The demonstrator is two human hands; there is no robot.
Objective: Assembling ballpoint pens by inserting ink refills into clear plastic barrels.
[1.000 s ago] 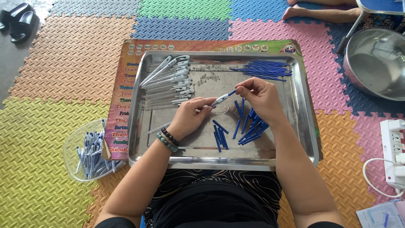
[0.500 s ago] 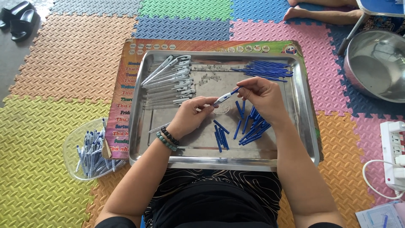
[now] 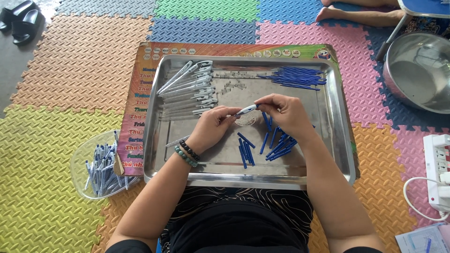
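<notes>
Both hands meet over the middle of a steel tray [image 3: 344, 154]. My left hand [image 3: 213, 129], with bead bracelets at the wrist, and my right hand [image 3: 286, 115] pinch the two ends of one white and blue pen [image 3: 247, 109]. Loose blue pen parts [image 3: 276, 143] lie under and beside my right hand. White pen barrels [image 3: 190, 89] are stacked at the tray's upper left. Thin blue refills [image 3: 295, 77] lie at its upper right, and small metal springs [image 3: 233, 86] are scattered between them.
The tray rests on a colourful printed board [image 3: 136, 107] over foam puzzle mats. A clear bowl of finished pens [image 3: 101, 166] stands to the left. At the right are a steel basin [image 3: 419, 75] and a white power strip [image 3: 438, 173]. Another person's foot [image 3: 356, 14] shows at top.
The two hands stay over the tray's middle with the same pen; only small finger movements show.
</notes>
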